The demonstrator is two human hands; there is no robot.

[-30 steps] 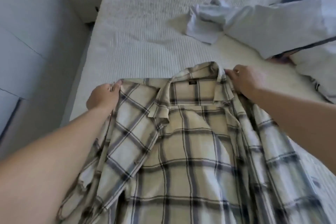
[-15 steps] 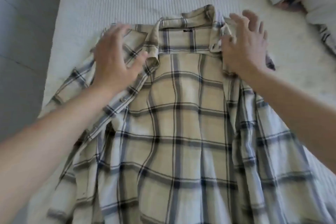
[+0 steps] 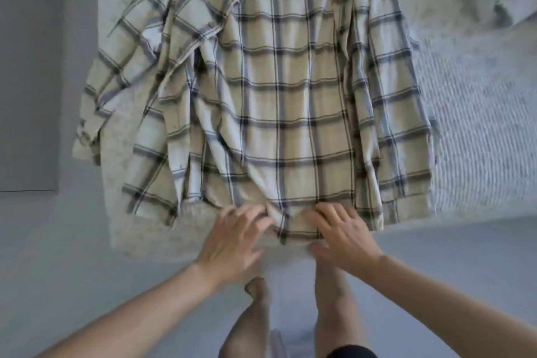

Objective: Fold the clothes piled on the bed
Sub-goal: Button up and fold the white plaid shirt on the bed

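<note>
Judging by how it draped, the plaid shirt [image 3: 290, 90] was light, soft and limp; it lay spread on the bed [image 3: 476, 113], its hem right under your fingers and its collar end at the far side from them, running out of view at the top. Your left hand [image 3: 232, 241] rested with its fingers [image 3: 247, 212] spread and fairly straight on the hem, left of a small raised pucker of cloth; your right hand [image 3: 343, 235] lay likewise with its fingers [image 3: 328, 212] splayed on the hem just right of that pucker; neither hand was curled round the fabric, so far as the blur let you see, and both looked flat and pressing rather than gripping. Beyond your left fingers a sleeve [image 3: 122, 78] trailed off toward the bed's edge, and the front panels on that side were rucked in loose folds; beyond your right fingers the cloth lay smoother.

Such fabric likely would not hold a shape by itself, nor slide as one piece; pushed from one point it would probably bunch, as at the pucker between your hands. You would have done best to pinch it at the hem corners or along a seam, where the doubled cloth gives a firmer hold; nothing about it looked fragile or slippery, and it appeared to weigh little.
</note>
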